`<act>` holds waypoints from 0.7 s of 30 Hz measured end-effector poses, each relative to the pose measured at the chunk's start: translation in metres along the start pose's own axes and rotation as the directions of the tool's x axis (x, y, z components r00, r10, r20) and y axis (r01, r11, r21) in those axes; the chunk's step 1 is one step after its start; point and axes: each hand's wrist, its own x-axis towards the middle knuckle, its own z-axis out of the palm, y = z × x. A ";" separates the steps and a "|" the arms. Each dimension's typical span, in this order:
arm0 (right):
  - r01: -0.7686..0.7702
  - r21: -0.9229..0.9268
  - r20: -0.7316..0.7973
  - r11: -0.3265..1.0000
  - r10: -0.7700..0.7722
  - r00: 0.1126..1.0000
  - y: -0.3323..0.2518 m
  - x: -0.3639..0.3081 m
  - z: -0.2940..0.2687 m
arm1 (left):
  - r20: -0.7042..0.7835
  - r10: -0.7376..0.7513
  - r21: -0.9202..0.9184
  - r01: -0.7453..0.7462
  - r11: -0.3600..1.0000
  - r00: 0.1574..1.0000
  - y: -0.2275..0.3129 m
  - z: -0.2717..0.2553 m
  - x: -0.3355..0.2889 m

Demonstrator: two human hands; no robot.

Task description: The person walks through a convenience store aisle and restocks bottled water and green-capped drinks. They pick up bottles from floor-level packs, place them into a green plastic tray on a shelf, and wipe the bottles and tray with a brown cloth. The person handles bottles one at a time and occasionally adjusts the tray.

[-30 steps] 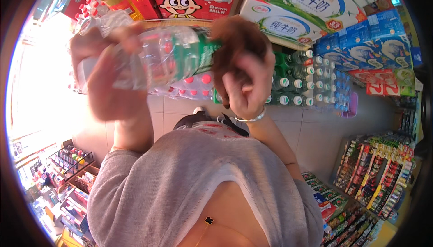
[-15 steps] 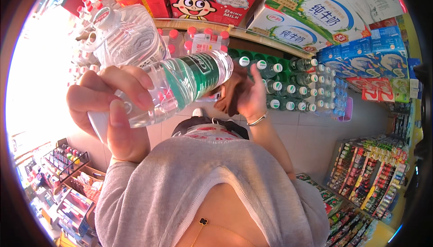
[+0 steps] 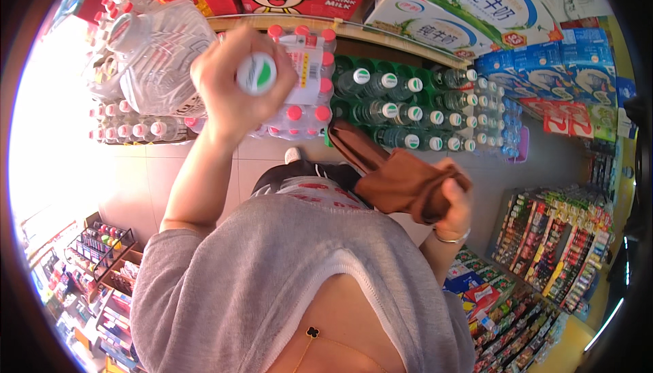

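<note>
My left hand (image 3: 238, 97) is raised at the upper left, its fingers wrapped round a water bottle just below the white and green cap (image 3: 257, 73). The cap faces me, and the hand hides most of the bottle's body. At the right, my right hand (image 3: 452, 199) grips a brown cloth (image 3: 398, 179) that hangs in folds toward the middle. Beyond the cloth stand rows of bottles with white and green caps (image 3: 411, 113). Shrink-wrapped bottles with pink-red caps (image 3: 309, 111) are close to my left hand.
A large clear plastic jug (image 3: 163, 60) stands left of my left hand. Red drink cartons (image 3: 306, 5) and white milk cartons (image 3: 449, 12) sit on the shelf above the bottles. A black wire rack (image 3: 102, 244) is at lower left, and packed snack shelves (image 3: 554, 244) are at right.
My left hand has moved up and right, turning the bottle from lying across my view to cap toward me. My right hand has drawn the cloth away from the bottle, right and nearer me.
</note>
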 end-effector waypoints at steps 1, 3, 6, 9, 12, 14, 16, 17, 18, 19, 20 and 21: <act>0.035 0.070 -0.082 0.997 -0.029 0.996 0.000 -0.008 -0.007 | -0.021 -0.035 -0.042 0.034 0.999 0.999 -0.012 0.013 0.002; 0.137 0.159 -0.193 0.978 -0.106 0.976 -0.001 -0.016 -0.018 | -0.050 -0.150 -0.103 0.145 0.984 0.987 -0.033 0.033 0.002; 0.190 0.157 -0.208 0.969 -0.155 0.966 -0.003 -0.017 -0.026 | -0.064 -0.168 -0.031 0.166 0.986 0.984 -0.050 0.053 -0.002; 0.167 0.152 -0.117 0.974 -0.150 0.982 -0.012 -0.012 -0.033 | -0.009 -0.238 -0.093 0.236 0.967 0.971 -0.062 0.063 -0.003; 0.270 0.205 -0.163 0.941 -0.239 0.957 -0.018 -0.007 -0.038 | 0.111 -0.339 -0.129 0.351 0.927 0.934 -0.065 0.066 -0.013; 0.446 0.216 -0.328 0.869 -0.366 0.871 -0.020 -0.005 -0.043 | 0.259 -0.520 -0.295 0.579 0.760 0.814 -0.063 0.068 -0.024; 0.460 0.519 -0.086 0.720 -0.492 0.866 -0.026 -0.006 -0.055 | 0.282 -0.491 -0.301 0.562 0.770 0.824 -0.064 0.067 -0.029; 0.385 0.649 0.054 0.656 -0.544 0.837 -0.029 -0.007 -0.063 | 0.289 -0.470 -0.319 0.547 0.774 0.834 -0.064 0.068 -0.031; 0.272 0.739 0.185 0.616 -0.573 0.798 -0.038 -0.009 -0.074 | 0.293 -0.445 -0.348 0.528 0.775 0.846 -0.063 0.068 -0.032; 0.245 0.824 0.179 0.511 -0.645 0.743 -0.048 -0.012 -0.086 | 0.323 -0.382 -0.311 0.478 0.822 0.866 -0.063 0.068 -0.032; 0.159 0.910 0.172 0.384 -0.697 0.697 -0.060 -0.019 -0.098 | 0.330 -0.393 -0.250 0.481 0.840 0.858 -0.063 0.069 -0.030; 0.058 0.967 0.153 0.250 -0.743 0.652 -0.071 -0.028 -0.107 | 0.336 -0.397 -0.199 0.476 0.856 0.854 -0.064 0.069 -0.031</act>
